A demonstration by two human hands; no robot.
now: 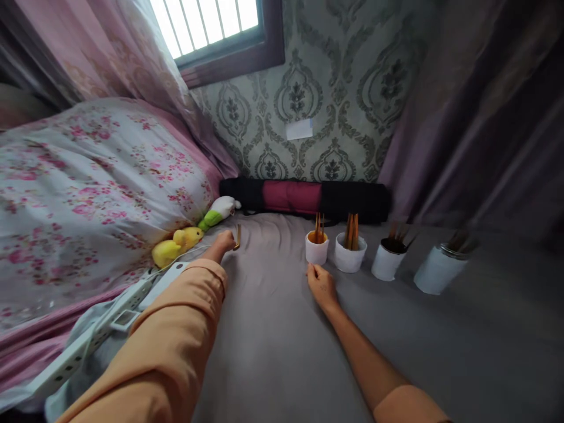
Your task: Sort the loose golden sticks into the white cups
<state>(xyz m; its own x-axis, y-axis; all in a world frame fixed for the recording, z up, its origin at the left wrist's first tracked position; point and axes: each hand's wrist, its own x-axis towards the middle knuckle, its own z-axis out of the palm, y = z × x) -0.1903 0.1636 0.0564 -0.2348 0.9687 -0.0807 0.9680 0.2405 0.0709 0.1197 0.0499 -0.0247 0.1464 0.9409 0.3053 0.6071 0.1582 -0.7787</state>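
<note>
My left hand (pixel 224 242) reaches out at the left, fingers closed on a few thin brown sticks (pixel 238 236) that stand up beyond the fingertips. My right hand (pixel 323 286) is closed in a pinch just below the nearest white-wrapped cup (pixel 316 252); whatever is between its fingers is hidden. That cup has an orange inside and holds several thin sticks (pixel 318 223). Rightward in a row stand a second white cup (pixel 350 258) with sticks, a third white container (pixel 386 263) with a dark inside and sticks, and a larger, blurred white jar (pixel 438 271) with sticks.
A grey sheet (pixel 273 329) covers the surface. At the back lies a black and maroon roll (pixel 291 197) against the patterned wall. Yellow plush toys (pixel 176 247), a green and white plush (pixel 218 211), a white power strip (pixel 92 335) and a flowered cover (pixel 97 194) line the left.
</note>
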